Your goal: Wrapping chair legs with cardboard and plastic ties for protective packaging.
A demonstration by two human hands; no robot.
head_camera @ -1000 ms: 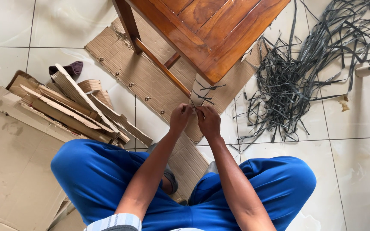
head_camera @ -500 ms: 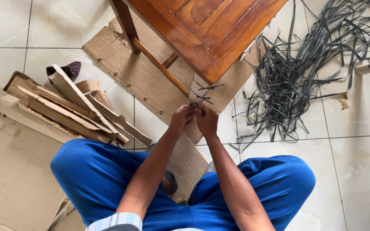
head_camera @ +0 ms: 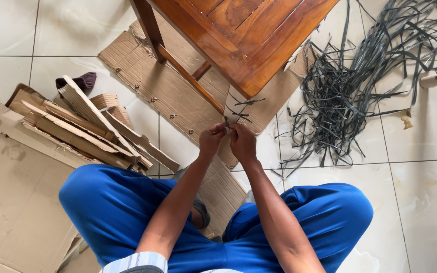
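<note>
I sit on the floor in blue trousers, both arms stretched forward. My left hand (head_camera: 212,140) and my right hand (head_camera: 243,142) meet at the foot of a cardboard-wrapped table leg (head_camera: 234,107). Thin dark straps (head_camera: 241,104) cross that wrapping. Both hands pinch the lowest strap, fingers closed on it, knuckles almost touching. The wooden table (head_camera: 244,35) stands right above them, its corner over the wrapped leg.
A tangle of loose dark strapping (head_camera: 352,86) lies on the tiles to the right. Flat corrugated cardboard (head_camera: 173,91) lies under the table. Torn cardboard pieces (head_camera: 84,126) and a flattened box (head_camera: 11,197) lie at left, with a dark cloth (head_camera: 82,81).
Both hands stayed at the strap on the wrapped leg; the fingers shifted slightly, the left hand's fingertips now raised toward the strap. Nothing else moved.
</note>
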